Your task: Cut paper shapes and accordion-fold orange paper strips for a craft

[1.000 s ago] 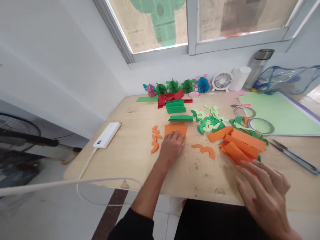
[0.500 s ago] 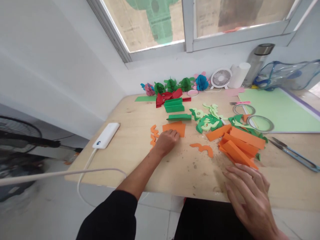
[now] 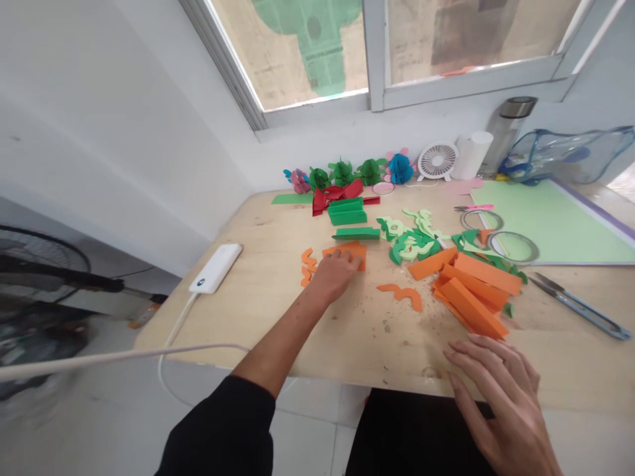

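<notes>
- Far left on the surface (image 3: pixel 268 311), a white power bank (image 3: pixel 216 268) lies flat with its cable attached.
- Small wavy orange cut-outs (image 3: pixel 308 257) sit just left of the left hand; likely light and easily torn at their narrow necks, so best taken by a broad part.
- The left hand (image 3: pixel 335 276) has its fingers bent over the orange paper (image 3: pixel 358 248); whether it pinches or only presses cannot be told. The paper looks light, fairly stiff and easily creased; an edge or corner suits a hold.
- Nearer the middle, one scalloped orange strip (image 3: pixel 403 295) lies alone.
- Rightward, folded orange strips (image 3: pixel 476 305) overlap loosely, probably apt to slide; lift by the folds.
- The right hand (image 3: pixel 499 387), below them, is loosely spread, grasping nothing visible.
- Far right, metal snips (image 3: pixel 580 306).
</notes>
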`<control>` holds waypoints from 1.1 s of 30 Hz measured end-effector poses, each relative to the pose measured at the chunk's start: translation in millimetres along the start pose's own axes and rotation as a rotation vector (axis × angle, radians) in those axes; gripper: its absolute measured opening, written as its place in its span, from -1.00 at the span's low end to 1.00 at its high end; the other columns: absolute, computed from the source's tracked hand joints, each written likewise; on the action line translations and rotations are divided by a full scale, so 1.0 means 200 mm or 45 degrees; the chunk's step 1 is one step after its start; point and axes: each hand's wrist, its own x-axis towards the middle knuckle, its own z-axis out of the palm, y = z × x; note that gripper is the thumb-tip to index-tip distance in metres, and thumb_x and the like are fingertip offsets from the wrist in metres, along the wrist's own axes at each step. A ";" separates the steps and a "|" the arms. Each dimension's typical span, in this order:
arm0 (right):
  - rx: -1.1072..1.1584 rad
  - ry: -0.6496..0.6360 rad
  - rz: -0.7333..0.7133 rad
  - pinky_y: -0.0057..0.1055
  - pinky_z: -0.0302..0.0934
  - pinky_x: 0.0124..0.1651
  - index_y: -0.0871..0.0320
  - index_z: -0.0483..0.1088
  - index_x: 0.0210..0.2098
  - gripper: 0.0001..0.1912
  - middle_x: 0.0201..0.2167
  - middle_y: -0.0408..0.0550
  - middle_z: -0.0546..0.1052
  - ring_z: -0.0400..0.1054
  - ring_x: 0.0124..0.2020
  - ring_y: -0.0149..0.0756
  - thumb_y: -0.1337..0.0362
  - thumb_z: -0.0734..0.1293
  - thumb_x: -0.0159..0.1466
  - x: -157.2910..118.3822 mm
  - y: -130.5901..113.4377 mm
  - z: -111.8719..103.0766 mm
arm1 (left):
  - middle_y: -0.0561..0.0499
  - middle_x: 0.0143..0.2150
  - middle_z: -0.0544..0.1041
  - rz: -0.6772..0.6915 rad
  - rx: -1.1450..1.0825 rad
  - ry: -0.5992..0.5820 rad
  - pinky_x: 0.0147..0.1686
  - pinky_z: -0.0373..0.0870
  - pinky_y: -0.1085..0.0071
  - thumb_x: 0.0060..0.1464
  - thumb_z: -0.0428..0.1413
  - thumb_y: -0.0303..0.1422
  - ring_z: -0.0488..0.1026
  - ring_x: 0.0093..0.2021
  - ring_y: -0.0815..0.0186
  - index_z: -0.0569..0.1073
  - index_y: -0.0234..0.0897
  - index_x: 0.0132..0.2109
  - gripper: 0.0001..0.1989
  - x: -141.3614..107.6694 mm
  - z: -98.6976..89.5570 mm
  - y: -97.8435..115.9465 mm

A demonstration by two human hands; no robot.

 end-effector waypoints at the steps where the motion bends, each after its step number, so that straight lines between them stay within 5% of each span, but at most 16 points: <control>1: 0.005 -0.005 0.011 -0.01 0.10 0.06 0.11 0.39 -0.06 -0.73 -0.15 0.02 0.54 0.33 -0.02 -0.03 0.38 0.29 0.25 0.00 0.00 0.00 | -0.15 -0.16 0.50 -0.020 0.002 -0.003 -0.27 0.28 0.32 0.03 -0.06 -0.67 0.45 -0.22 0.18 0.39 -0.30 -0.02 -0.60 0.00 0.00 0.00; 9: 0.049 -0.010 0.036 -0.03 0.10 0.07 0.08 0.41 -0.08 -0.75 -0.16 -0.02 0.55 0.35 -0.03 -0.04 0.38 0.30 0.24 0.01 -0.02 -0.02 | -0.14 -0.25 0.51 -0.077 0.001 -0.006 -0.38 0.27 0.40 0.03 -0.07 -0.66 0.45 -0.25 0.19 0.40 -0.33 -0.03 -0.62 0.02 0.02 -0.01; 20: 0.038 -0.030 -0.008 -0.09 0.10 0.06 0.13 0.41 -0.07 -0.73 -0.16 -0.01 0.55 0.35 -0.03 -0.09 0.37 0.31 0.23 0.01 0.01 -0.01 | -0.11 -0.10 0.51 -0.170 -0.074 0.088 -0.21 0.34 0.33 0.13 -0.09 -0.62 0.43 -0.10 0.19 0.10 -0.12 0.31 -0.37 0.03 0.11 -0.03; 26: -0.178 -0.239 -0.013 -0.19 0.12 -0.03 0.18 0.38 0.01 -0.70 -0.03 0.05 0.52 0.37 -0.05 -0.14 0.30 0.19 0.33 0.01 0.08 0.02 | -0.18 -0.18 0.53 -0.266 -0.133 0.085 -0.16 0.33 0.28 0.18 -0.11 -0.55 0.43 -0.08 0.14 0.41 -0.29 0.02 -0.66 0.03 0.14 -0.05; 33: -0.485 -0.293 -0.086 -0.17 0.08 -0.03 0.20 0.38 0.03 -0.67 -0.03 0.09 0.51 0.35 -0.06 -0.08 0.23 0.17 0.35 0.09 0.21 0.07 | -0.11 -0.20 0.54 -0.242 -0.156 0.009 -0.26 0.31 0.37 0.20 -0.09 -0.50 0.47 -0.13 0.19 0.44 -0.25 -0.09 -0.75 0.05 0.11 -0.06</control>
